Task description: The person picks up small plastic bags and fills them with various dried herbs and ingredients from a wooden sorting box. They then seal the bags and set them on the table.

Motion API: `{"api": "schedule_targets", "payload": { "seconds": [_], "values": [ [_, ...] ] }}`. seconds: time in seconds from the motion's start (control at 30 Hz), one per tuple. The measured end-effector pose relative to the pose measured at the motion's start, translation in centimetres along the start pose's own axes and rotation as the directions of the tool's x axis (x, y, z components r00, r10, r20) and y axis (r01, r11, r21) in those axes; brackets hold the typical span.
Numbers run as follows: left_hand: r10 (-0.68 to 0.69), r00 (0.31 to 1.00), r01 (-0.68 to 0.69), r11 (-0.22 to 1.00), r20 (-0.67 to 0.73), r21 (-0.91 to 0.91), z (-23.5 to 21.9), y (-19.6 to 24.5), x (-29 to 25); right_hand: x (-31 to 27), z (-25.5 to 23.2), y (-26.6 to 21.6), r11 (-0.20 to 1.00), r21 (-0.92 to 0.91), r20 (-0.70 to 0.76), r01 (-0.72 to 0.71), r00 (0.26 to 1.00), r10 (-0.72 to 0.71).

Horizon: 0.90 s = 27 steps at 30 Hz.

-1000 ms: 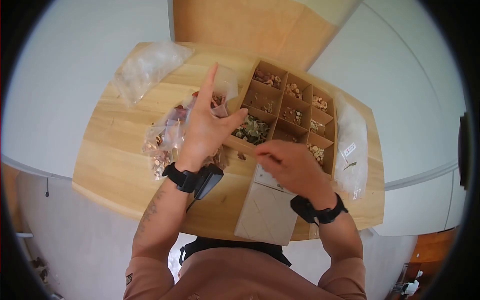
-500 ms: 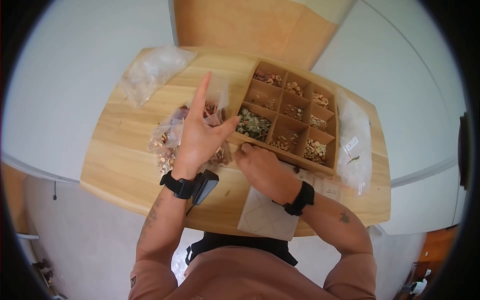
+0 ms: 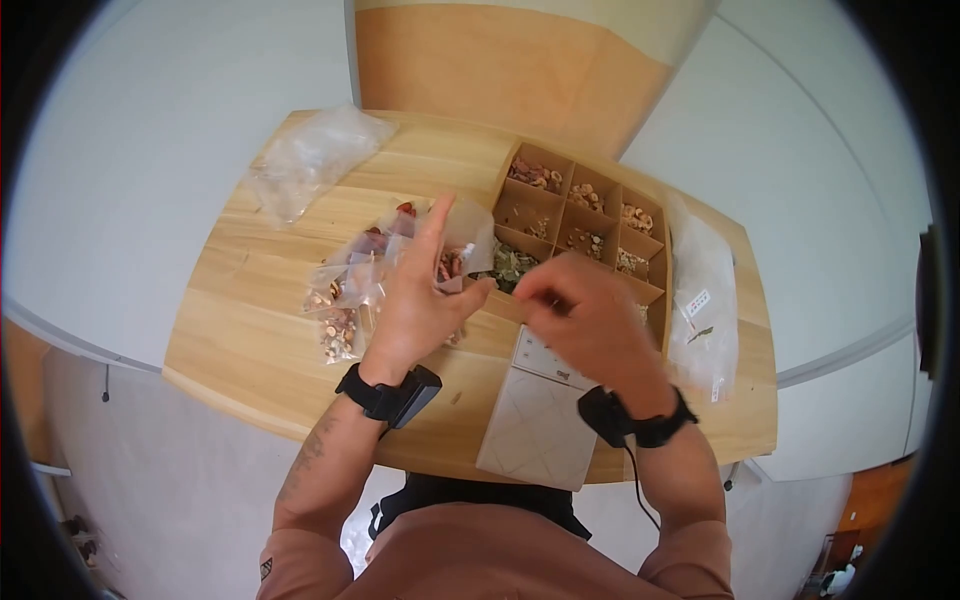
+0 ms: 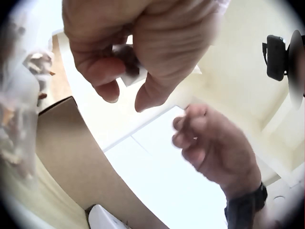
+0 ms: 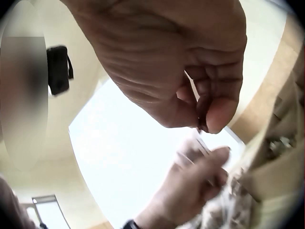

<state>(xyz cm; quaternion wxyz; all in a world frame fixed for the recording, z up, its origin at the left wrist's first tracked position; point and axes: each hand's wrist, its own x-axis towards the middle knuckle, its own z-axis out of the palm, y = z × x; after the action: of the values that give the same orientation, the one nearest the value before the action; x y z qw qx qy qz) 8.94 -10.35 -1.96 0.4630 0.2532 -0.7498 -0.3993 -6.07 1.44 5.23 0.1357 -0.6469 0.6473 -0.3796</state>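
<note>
In the head view, my left hand holds a clear bag with reddish pieces, its index finger and thumb spread. My right hand hovers over the near edge of a divided cardboard box, fingers curled together. The right wrist view shows the right hand pinching a small dark piece between thumb and finger, above the left hand. Green dried leaves lie in the box's near-left compartment, partly hidden. In the left wrist view, something dark shows between the left hand's fingers.
Small filled clear bags lie left of the left hand. A large clear bag is at the back left, and another right of the box. A white patterned device stands at the front edge.
My right hand went left to the box's near wall beside the left hand, then came back right and up. The left hand and its bag shifted slightly.
</note>
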Motion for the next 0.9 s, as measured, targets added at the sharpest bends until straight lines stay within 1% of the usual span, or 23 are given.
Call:
{"api": "schedule_targets", "payload": {
  "seconds": [0.03,0.13,0.23,0.33,0.43,0.47,0.53,0.6,0.63,0.67,0.77,0.9],
  "values": [
    [0.024,1.000,-0.024,1.000,0.009,-0.011,0.3,0.5,-0.1,0.3,-1.3,-1.6,0.987,0.128,-0.070,-0.096,0.992,0.105],
    [-0.018,0.998,0.019,1.000,0.058,-0.011,1.3,1.9,-0.2,1.2,-2.8,-3.5,0.977,0.206,-0.114,0.048,0.993,-0.024],
    [0.016,0.997,-0.013,0.999,0.071,-0.039,2.2,1.6,-0.3,1.5,-1.7,-3.7,0.983,0.100,-0.151,0.155,0.979,-0.139],
    [-0.017,0.991,0.020,1.000,0.130,-0.022,2.2,1.8,-0.5,1.5,-1.4,-2.6,0.984,0.001,-0.214,0.179,0.961,-0.175],
    [0.016,0.995,-0.015,1.000,0.099,-0.012,2.2,1.8,-0.7,0.5,-2.7,-2.3,0.999,0.032,-0.295,0.007,0.955,0.003],
    [-0.032,0.993,0.033,0.999,0.111,-0.001,2.2,2.0,-0.7,-0.1,-3.4,-2.2,0.992,0.084,-0.266,-0.091,0.958,0.110],
    [-0.122,0.982,0.121,0.993,0.142,0.017,1.9,2.5,-0.7,-1.7,-4.7,-1.6,0.941,0.175,-0.205,-0.288,0.925,0.321],
    [-0.063,0.990,0.057,0.997,0.128,0.047,2.1,2.4,-0.5,-3.7,-4.9,0.6,0.939,0.019,-0.071,-0.345,0.936,0.345],
    [-0.059,0.989,0.055,0.998,0.132,0.034,2.1,2.3,-0.6,-4.8,-4.7,1.9,0.931,-0.057,0.003,-0.360,0.933,0.361],
    [-0.055,0.989,0.052,0.998,0.137,0.022,2.2,2.2,-0.6,-5.8,-4.5,2.9,0.932,-0.111,0.080,-0.346,0.931,0.355],
    [-0.050,0.990,0.048,0.999,0.133,0.012,2.4,1.9,-0.6,-8.3,-2.8,5.2,0.953,-0.166,0.010,-0.255,0.966,0.260],
    [-0.029,0.995,0.029,1.000,0.093,0.000,3.0,1.7,-0.8,-9.1,-2.6,5.7,0.922,-0.274,-0.051,-0.275,0.961,0.271]
  ]
}}
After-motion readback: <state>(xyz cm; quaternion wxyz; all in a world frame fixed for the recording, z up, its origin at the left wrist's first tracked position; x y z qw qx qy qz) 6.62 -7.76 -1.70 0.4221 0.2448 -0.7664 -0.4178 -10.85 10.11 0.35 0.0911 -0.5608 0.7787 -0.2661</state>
